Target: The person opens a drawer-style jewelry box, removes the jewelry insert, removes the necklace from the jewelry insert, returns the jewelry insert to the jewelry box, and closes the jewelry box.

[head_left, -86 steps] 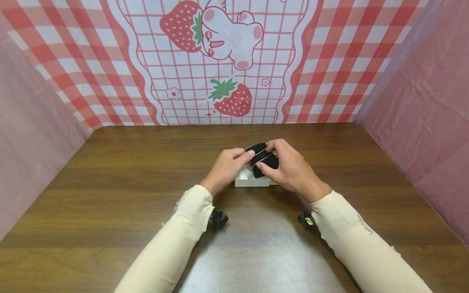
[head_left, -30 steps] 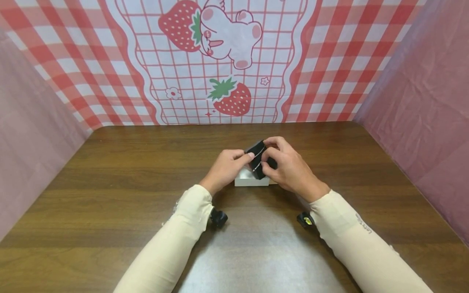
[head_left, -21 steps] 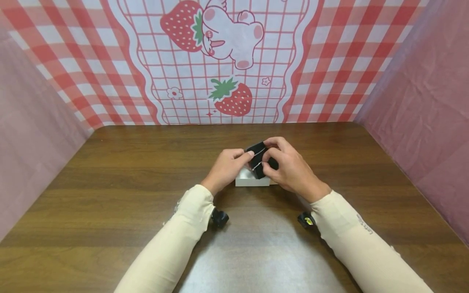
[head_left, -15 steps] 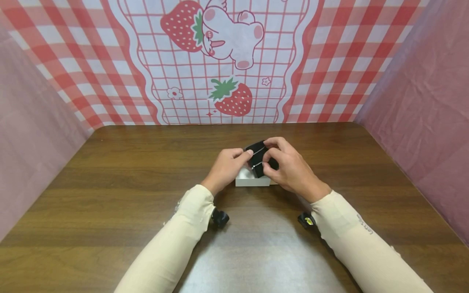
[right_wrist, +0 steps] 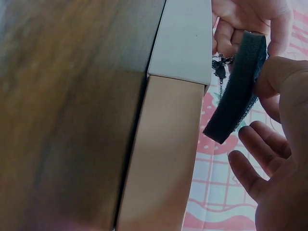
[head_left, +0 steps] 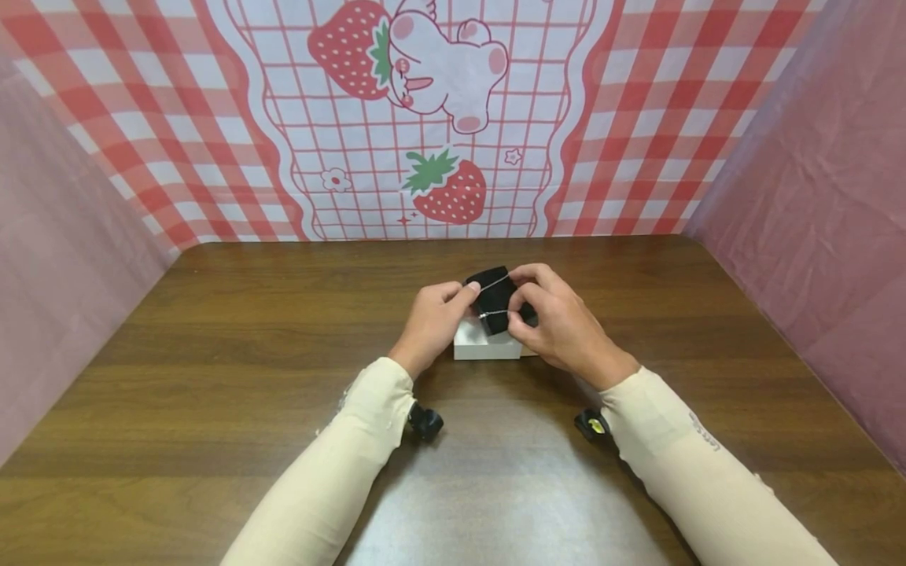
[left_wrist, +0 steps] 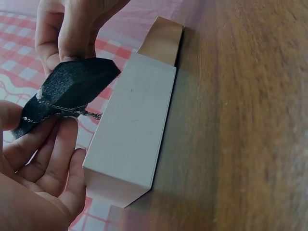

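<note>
Monitoring remotely, I see the left hand [head_left: 430, 321] and right hand [head_left: 559, 326] pinch the black pad [head_left: 497, 300] (1 hand per side) above the white box [head_left: 487, 349], and advise tensioning the chain [head_left: 497, 313] evenly without bending the pad.

Pale glare on near tabletop [head_left: 488, 495]

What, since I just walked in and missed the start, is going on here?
Someone's left hand grips a black foam pad, while their right hand seems to pinch the silver chain that runs across it in two strands. The pad is held up off the white box, which rests on the wooden table. A tan box-like piece sits against one end of that box.
</note>
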`<action>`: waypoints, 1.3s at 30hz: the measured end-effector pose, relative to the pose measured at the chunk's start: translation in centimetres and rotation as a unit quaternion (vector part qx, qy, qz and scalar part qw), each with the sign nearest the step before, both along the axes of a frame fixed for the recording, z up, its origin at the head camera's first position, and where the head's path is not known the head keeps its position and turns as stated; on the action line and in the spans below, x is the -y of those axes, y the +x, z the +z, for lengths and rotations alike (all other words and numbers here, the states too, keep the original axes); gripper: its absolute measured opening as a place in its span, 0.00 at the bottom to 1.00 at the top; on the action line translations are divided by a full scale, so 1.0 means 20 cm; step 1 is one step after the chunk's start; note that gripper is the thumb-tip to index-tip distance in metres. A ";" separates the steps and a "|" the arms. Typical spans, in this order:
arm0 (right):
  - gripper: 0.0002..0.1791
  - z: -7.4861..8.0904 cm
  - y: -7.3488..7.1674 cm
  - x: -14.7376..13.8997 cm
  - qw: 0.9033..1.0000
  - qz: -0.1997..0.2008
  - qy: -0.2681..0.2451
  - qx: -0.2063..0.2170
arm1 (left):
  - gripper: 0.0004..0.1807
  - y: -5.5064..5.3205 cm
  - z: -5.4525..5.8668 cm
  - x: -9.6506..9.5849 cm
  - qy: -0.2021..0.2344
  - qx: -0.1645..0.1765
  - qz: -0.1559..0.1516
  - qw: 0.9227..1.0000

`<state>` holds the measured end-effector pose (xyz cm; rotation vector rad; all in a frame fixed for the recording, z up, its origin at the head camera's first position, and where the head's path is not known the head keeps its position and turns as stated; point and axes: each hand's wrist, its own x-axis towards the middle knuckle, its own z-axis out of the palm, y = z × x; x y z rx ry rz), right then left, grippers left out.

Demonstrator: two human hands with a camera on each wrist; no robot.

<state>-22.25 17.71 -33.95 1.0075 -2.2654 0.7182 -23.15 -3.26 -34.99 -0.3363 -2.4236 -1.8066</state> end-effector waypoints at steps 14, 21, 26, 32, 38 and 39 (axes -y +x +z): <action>0.07 0.00 0.00 0.00 1.000 -0.007 0.001 0.006 | 0.23 0.00 0.00 -0.01 0.037 0.017 0.017 0.999; 0.08 0.00 0.00 -0.01 1.000 -0.011 0.004 0.016 | 0.22 -0.01 0.00 -0.01 0.060 0.035 0.026 0.997; 0.07 0.00 0.00 -0.01 1.000 -0.014 0.002 0.021 | 0.22 -0.01 0.00 -0.01 0.061 0.035 0.015 0.997; 0.07 0.00 0.01 0.00 1.000 -0.007 -0.002 0.019 | 0.20 0.00 0.00 0.00 0.049 0.029 0.003 0.998; 0.06 0.00 0.01 0.01 1.000 -0.001 0.006 0.019 | 0.20 0.00 0.00 0.00 0.034 0.022 0.003 0.999; 0.07 0.00 0.01 0.01 1.000 0.000 0.009 0.020 | 0.20 0.00 0.00 0.00 0.032 0.022 0.003 0.999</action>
